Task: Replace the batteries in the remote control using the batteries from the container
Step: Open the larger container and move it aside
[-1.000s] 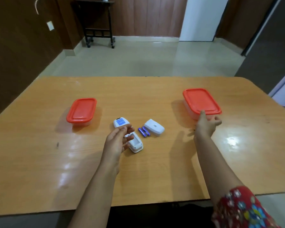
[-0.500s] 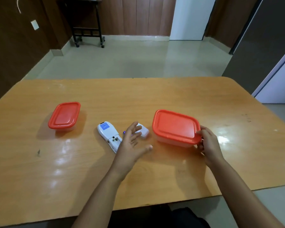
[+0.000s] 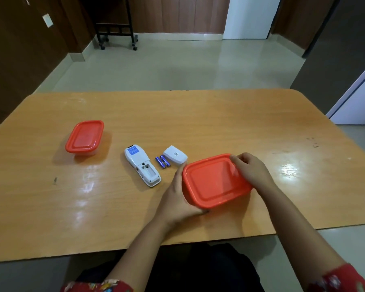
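Observation:
A container with an orange-red lid sits near the table's front, tilted a little, held between both hands. My left hand grips its left near side, and my right hand curls over its far right corner. The white remote lies face down to the left with its battery bay open and bare. Two blue batteries lie side by side between the remote and its white battery cover. The lid hides whatever is inside the container.
A second red-lidded container stands at the left of the wooden table. Beyond the far edge is tiled floor with a black wheeled stand by the wall.
My right hand has dragged the container from the right side toward me and to the middle. My left hand left the remote and closed on the container's left side.

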Tool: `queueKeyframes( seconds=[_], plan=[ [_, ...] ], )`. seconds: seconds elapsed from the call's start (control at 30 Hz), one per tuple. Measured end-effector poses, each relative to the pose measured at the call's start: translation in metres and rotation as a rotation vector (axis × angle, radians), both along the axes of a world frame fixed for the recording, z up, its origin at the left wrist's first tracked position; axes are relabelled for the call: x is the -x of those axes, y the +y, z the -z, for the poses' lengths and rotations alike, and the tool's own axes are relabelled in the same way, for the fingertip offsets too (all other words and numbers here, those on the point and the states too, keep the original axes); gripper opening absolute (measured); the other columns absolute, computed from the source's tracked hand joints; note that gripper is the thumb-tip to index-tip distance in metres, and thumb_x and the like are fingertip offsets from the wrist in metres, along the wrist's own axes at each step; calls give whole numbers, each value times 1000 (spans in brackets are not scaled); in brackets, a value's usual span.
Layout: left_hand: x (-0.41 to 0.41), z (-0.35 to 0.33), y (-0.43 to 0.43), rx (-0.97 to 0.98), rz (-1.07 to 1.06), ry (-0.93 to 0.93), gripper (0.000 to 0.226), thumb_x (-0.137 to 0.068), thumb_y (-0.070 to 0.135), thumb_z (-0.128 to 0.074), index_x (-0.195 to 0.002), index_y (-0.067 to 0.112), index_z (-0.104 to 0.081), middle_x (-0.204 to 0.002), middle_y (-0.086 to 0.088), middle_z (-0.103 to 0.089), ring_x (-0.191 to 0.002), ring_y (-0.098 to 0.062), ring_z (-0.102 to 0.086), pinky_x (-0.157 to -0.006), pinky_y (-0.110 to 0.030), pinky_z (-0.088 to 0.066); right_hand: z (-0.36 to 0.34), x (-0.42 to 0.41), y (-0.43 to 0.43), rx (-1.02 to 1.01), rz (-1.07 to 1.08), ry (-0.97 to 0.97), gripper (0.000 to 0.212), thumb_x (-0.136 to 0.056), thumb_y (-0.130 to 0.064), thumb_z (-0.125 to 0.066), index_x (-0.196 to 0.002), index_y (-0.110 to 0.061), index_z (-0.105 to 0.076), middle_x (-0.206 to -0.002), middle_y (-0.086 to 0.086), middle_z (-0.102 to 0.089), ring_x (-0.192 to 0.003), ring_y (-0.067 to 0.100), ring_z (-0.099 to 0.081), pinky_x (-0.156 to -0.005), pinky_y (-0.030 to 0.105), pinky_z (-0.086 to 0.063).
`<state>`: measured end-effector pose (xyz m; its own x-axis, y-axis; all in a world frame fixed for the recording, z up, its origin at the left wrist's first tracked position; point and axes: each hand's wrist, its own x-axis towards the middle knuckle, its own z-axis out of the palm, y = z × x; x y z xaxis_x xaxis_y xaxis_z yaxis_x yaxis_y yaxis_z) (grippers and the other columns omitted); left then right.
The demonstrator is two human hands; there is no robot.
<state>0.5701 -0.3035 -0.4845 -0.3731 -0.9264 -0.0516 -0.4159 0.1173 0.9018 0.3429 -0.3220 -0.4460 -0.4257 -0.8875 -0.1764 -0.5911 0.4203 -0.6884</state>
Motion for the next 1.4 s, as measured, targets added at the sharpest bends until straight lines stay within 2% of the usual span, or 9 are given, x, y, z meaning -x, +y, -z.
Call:
queueKeyframes(
  seconds=[0.13,0.33,0.5,0.63,0.83,1.07,1.17,1.27,1.4],
  plan=[
    [0,-4,-1,11,-58,-31,134,-40,33,-91,-149,37,-13,-130,21,-44,-117,5,-42,-90,-6,-32,10,-18,-13,77,78,229,47,-86,-56,-52,-100,-12,-63,-106,7,-61,-98,29,-60,-80,40,-49],
    [-1,-5,-2,54,-60,-24,123,-35,34,-90,-142,40,-28,-122,28,-50,-116,8,-46,-90,2,-31,13,-15,-11,233,91,157,26,-91,-31,-58,-100,-7,-65,-105,10,-60,-101,25,-56,-81,32,-41],
    [0,-7,-1,58,-61,7,119,-34,33,-91,-139,39,-35,-127,24,-55,-119,8,-49,-98,-13,-41,14,-13,-5,298,71,93,21,-92,-23,-57,-101,-5,-64,-102,10,-58,-95,21,-54,-80,26,-38],
    [-1,-9,0,57,-47,3,114,-34,34,-91,-134,44,-37,-121,25,-56,-114,9,-50,-93,-10,-41,16,-14,-2,365,69,54,20,-93,-19,-56,-103,-3,-64,-100,9,-56,-89,16,-51,-79,25,-38],
    [-1,-7,1,66,-49,-7,116,-33,36,-89,-136,40,-38,-121,19,-60,-115,2,-55,-96,-18,-45,16,-13,3,437,78,40,19,-92,-16,-56,-102,-2,-64,-96,8,-56,-86,19,-53,-79,31,-45],
    [0,-2,4,115,-49,-8,116,-36,35,-87,-139,31,-33,-134,13,-45,-126,-4,-43,-105,-27,-39,12,-19,-5,265,14,228,33,-97,-34,-42,-105,-7,-58,-110,12,-58,-109,29,-50,-87,37,-41],
    [1,-2,3,128,-47,-8,118,-36,38,-83,-141,24,-30,-133,8,-39,-127,-6,-40,-107,-29,-37,0,-29,-21,192,41,287,45,-94,-49,-37,-93,-10,-59,-100,10,-62,-99,30,-55,-74,37,-42],
    [2,-4,3,123,-51,-40,123,-35,47,-83,-143,26,-28,-134,7,-39,-129,-9,-39,-108,-33,-37,-2,-40,-38,120,129,289,42,-91,-46,-43,-89,-8,-60,-95,11,-64,-90,32,-58,-67,33,-38],
    [3,-3,1,164,-127,-103,121,-28,64,-84,-135,27,-40,-126,7,-52,-121,-11,-44,-105,-40,-39,4,-45,-46,103,155,308,41,-89,-37,-44,-98,0,-60,-102,18,-63,-96,36,-57,-74,37,-41]
  ],
)
